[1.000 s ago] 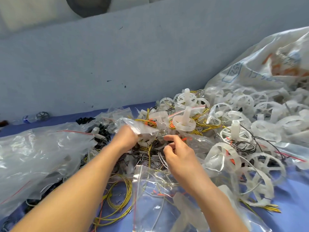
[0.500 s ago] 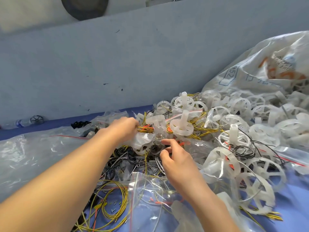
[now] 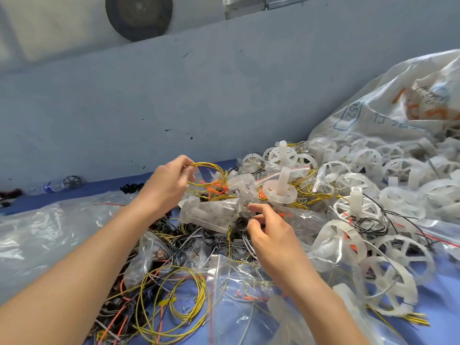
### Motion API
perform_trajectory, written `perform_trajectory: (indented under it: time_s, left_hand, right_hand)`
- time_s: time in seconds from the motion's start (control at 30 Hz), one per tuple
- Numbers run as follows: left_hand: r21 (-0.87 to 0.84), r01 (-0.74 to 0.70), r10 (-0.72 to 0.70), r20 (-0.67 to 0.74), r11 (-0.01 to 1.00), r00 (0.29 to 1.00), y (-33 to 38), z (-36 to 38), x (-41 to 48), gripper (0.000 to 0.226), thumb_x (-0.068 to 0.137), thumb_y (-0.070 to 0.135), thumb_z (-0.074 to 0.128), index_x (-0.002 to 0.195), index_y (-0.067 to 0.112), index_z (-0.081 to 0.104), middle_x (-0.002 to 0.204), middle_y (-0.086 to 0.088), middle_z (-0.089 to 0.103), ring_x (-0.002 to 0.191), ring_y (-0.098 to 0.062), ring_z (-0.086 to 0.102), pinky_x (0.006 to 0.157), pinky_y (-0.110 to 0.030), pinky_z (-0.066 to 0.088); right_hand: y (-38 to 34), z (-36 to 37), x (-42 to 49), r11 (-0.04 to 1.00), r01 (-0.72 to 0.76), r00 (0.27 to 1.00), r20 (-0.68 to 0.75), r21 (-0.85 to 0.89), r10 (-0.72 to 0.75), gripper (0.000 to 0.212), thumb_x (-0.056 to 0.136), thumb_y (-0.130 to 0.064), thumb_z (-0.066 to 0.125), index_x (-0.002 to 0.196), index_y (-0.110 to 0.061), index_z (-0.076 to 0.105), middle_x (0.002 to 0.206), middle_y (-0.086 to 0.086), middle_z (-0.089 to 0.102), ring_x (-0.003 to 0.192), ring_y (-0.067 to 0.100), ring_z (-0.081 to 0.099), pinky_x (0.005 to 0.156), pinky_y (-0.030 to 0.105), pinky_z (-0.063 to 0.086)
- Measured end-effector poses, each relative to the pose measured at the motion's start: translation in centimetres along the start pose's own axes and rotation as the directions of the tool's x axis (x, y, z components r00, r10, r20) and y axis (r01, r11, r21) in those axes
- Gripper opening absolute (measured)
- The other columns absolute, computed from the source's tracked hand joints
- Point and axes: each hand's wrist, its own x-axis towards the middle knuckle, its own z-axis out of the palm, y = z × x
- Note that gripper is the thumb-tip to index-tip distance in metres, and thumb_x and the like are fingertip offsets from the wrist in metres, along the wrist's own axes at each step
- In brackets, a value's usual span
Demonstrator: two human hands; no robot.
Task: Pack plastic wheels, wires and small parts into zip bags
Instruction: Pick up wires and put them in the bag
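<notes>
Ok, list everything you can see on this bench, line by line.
plastic wheels: many, translucent white, heaped right
yellow wire coil: one, yellow, lifted centre-left
yellow wire loops: several, yellow, bottom centre
black wires: tangle, black, centre
zip bags: several, clear with red strips, left and bottom centre
printed sack: one, white, top right
small black part: one, black, centre amid the wires
bottle: one, clear, far left by wall
table cover: one, blue, underneath
left hand: one, pinching the coil
right hand: one, fingers curled by the black part; grip unclear
</notes>
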Motion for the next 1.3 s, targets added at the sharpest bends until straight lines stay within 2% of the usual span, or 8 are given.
perform_trajectory:
  time_s: [0.27,0.43,0.53,0.63,0.73,0.93,1.07,1.3]
  left_hand:
    - [-0.522,0.102,-0.350,-0.402,0.847,0.846,1.2,-1.8,-6.9,0.018,0.100,0.033,0.052,0.090,0.029,0.066,0.076,0.006,0.070,0.073,-0.009,0.065,0.065,-0.030,0.049]
    - [-0.848,0.216,-0.617,-0.157,0.485,0.771,0.8,-0.2,-10.9,0.018,0.099,0.032,0.053,0.097,0.025,0.069,0.081,0.006,0.074,0.085,-0.011,0.064,0.071,-0.028,0.049]
    - [-0.809,0.207,-0.579,-0.191,0.550,0.793,0.2,0.3,-12.1,0.018,0.097,0.033,0.055,0.098,0.025,0.072,0.083,0.007,0.075,0.086,-0.013,0.067,0.080,-0.031,0.050]
    - [-0.673,0.201,-0.485,-0.264,0.712,0.833,-0.6,-0.1,-12.7,0.017,0.097,0.035,0.056,0.097,0.028,0.071,0.080,0.012,0.074,0.074,-0.016,0.065,0.069,-0.025,0.049]
    - [-0.676,0.207,-0.474,-0.235,0.707,0.849,-1.1,-0.3,-12.9,0.017,0.094,0.041,0.056,0.093,0.032,0.071,0.080,0.009,0.074,0.067,-0.011,0.060,0.060,-0.022,0.047]
    - [-0.836,0.248,-0.573,-0.093,0.489,0.814,-1.5,-0.5,-12.8,0.018,0.096,0.035,0.056,0.099,0.027,0.072,0.077,0.005,0.073,0.071,-0.016,0.058,0.065,-0.027,0.046]
    - [-0.893,0.283,-0.605,0.015,0.350,0.796,-1.7,-0.4,-12.7,0.018,0.096,0.031,0.056,0.097,0.024,0.072,0.071,0.007,0.070,0.068,-0.004,0.062,0.069,-0.027,0.048]
    - [-0.911,0.395,-0.541,0.275,0.117,0.795,-2.4,-0.8,-12.5,0.017,0.090,0.029,0.060,0.093,0.023,0.076,0.073,0.005,0.067,0.063,-0.006,0.061,0.065,-0.027,0.050]
  right_hand:
    - [-1.2,0.1,-0.4,0.996,0.082,0.996,-0.042,0.034,-0.081,0.028,0.100,-0.021,0.045,0.122,-0.032,0.059,0.109,-0.011,0.062,0.099,0.006,0.057,0.083,0.023,0.041]
    - [-2.1,1.0,-0.6,0.984,0.163,0.987,-0.021,0.070,-0.162,0.028,0.103,-0.029,0.044,0.127,-0.031,0.059,0.115,-0.012,0.063,0.104,0.004,0.057,0.090,0.020,0.041]
    - [-2.4,2.0,-0.8,0.978,0.187,0.981,0.042,0.093,-0.192,0.032,0.104,-0.029,0.043,0.133,-0.029,0.057,0.120,-0.011,0.061,0.112,0.000,0.054,0.092,0.010,0.038]
    - [-2.3,3.2,-1.1,0.982,0.170,0.978,0.106,0.079,-0.178,0.036,0.103,-0.017,0.044,0.136,-0.026,0.053,0.123,-0.006,0.061,0.115,0.003,0.054,0.094,0.010,0.037]
    - [-2.2,4.3,-1.2,0.987,0.156,0.970,0.184,0.045,-0.161,0.040,0.101,-0.013,0.043,0.138,-0.025,0.052,0.127,-0.007,0.060,0.118,0.001,0.053,0.097,0.008,0.036]
    - [-1.8,6.5,-1.1,0.993,0.115,0.938,0.328,0.018,-0.115,0.039,0.100,-0.019,0.044,0.136,-0.029,0.054,0.125,-0.009,0.061,0.110,0.006,0.057,0.101,0.028,0.042]
    - [-2.0,7.1,-0.9,0.986,0.079,0.916,0.380,0.146,-0.130,0.035,0.102,-0.015,0.046,0.106,-0.045,0.063,0.100,-0.027,0.068,0.097,-0.012,0.059,0.088,0.015,0.045]
    - [-1.7,7.8,-0.6,0.976,0.126,0.893,0.408,0.180,-0.190,0.033,0.099,-0.020,0.054,0.126,-0.037,0.060,0.113,-0.015,0.067,0.086,-0.004,0.061,0.083,0.027,0.049]
